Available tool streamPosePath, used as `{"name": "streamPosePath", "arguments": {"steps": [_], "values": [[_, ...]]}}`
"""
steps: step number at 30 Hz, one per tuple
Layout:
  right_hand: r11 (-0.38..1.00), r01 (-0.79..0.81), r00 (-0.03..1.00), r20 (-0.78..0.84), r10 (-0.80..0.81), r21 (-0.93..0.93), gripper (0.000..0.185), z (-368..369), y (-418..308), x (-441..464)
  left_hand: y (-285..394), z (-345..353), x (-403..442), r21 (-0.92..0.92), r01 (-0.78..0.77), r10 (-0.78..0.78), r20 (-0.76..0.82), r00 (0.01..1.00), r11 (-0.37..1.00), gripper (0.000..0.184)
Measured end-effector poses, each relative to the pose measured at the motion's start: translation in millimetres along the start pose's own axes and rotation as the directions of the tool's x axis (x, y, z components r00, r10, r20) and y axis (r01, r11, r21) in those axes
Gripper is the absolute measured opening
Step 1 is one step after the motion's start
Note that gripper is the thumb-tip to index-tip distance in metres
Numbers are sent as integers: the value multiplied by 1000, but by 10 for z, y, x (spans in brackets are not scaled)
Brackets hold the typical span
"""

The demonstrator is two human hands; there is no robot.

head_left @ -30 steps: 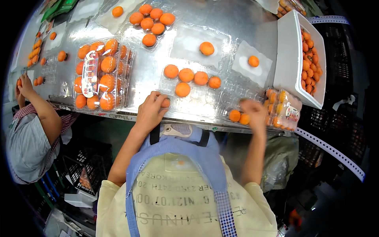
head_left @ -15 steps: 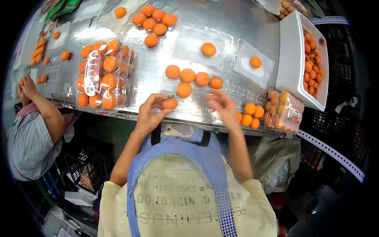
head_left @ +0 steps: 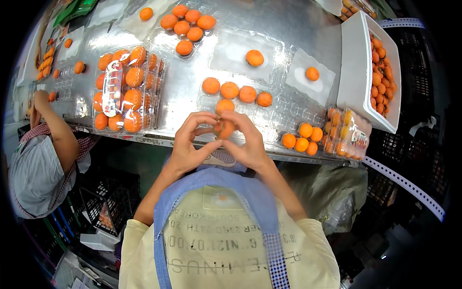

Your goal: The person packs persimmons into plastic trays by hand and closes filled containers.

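Note:
Between both hands, above the table's near edge, is a round orange persimmon [head_left: 224, 129]. My left hand [head_left: 192, 144] closes on its left side with thumb and fingers. From the right, my right hand [head_left: 248, 142] holds the same fruit with curved fingers. Just beyond the hands, a clear plastic tray [head_left: 207, 103] holds several persimmons [head_left: 229, 90] in its cups. More loose persimmons [head_left: 301, 144] sit in the clear tray cups right of my right hand.
Stacked, labelled clear packs [head_left: 127, 91] stand at left. A filled clear tray [head_left: 182, 29] lies farther back. On the right are a white foam box [head_left: 353, 72] of fruit and another labelled pack [head_left: 353, 137]. A co-worker [head_left: 43, 154] works at far left.
My right hand has moved left and taken hold of the persimmon with my left hand. The fruit has shifted slightly right and turned. The co-worker's arm has moved.

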State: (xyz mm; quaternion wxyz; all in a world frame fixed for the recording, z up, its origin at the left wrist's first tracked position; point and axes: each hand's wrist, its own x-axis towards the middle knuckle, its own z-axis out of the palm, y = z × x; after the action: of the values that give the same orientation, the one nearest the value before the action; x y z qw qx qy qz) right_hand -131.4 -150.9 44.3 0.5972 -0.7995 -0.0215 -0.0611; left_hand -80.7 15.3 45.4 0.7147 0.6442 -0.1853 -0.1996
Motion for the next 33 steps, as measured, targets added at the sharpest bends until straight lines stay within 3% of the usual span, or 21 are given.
{"name": "streamPosePath", "arguments": {"steps": [2, 11, 14, 16, 17, 20, 26, 29, 32, 33], "values": [[989, 108, 994, 12, -107, -104, 51, 22, -10, 11, -41, 5, -2, 124, -13, 18, -35, 999, 992, 34], [986, 119, 993, -4, -120, -117, 50, 33, -17, 44, -53, 33, -31, 205, -23, 40, -80, 996, 979, 20], [980, 135, 990, -18, -139, -145, 51, 42, -6, 46, -130, 31, -48, 110, 0, 10, -89, 996, 994, 17], [996, 17, 999, -31, -19, -88, 52, 47, -33, 26, -83, 44, -33, -196, 152, -176, -113, 978, 969, 17], [997, -43, 999, -35, 41, -59, 53, 47, -42, 19, -64, 50, -24, -345, 219, -269, -103, 958, 913, 17], [989, 53, 998, -23, -56, -139, 53, 22, -19, 39, -195, -37, -39, -591, 345, -391, 55, 919, 729, 19], [974, 138, 987, -55, -150, -179, 49, 28, 5, 84, -239, -39, -37, -654, 452, -491, 139, 860, 606, 18], [979, 83, 996, -29, -90, -184, 49, -4, 23, 61, -228, -38, -27, -640, 481, -495, 175, 851, 600, 18], [995, -42, 999, -2, 42, -93, 47, -46, 24, 47, -246, -41, -20, -621, 503, -502, 197, 842, 601, 21], [994, -108, 993, -46, 109, 21, 46, -76, 61, 29, -222, -35, -8, -585, 515, -530, 165, 832, 627, 23]]}}
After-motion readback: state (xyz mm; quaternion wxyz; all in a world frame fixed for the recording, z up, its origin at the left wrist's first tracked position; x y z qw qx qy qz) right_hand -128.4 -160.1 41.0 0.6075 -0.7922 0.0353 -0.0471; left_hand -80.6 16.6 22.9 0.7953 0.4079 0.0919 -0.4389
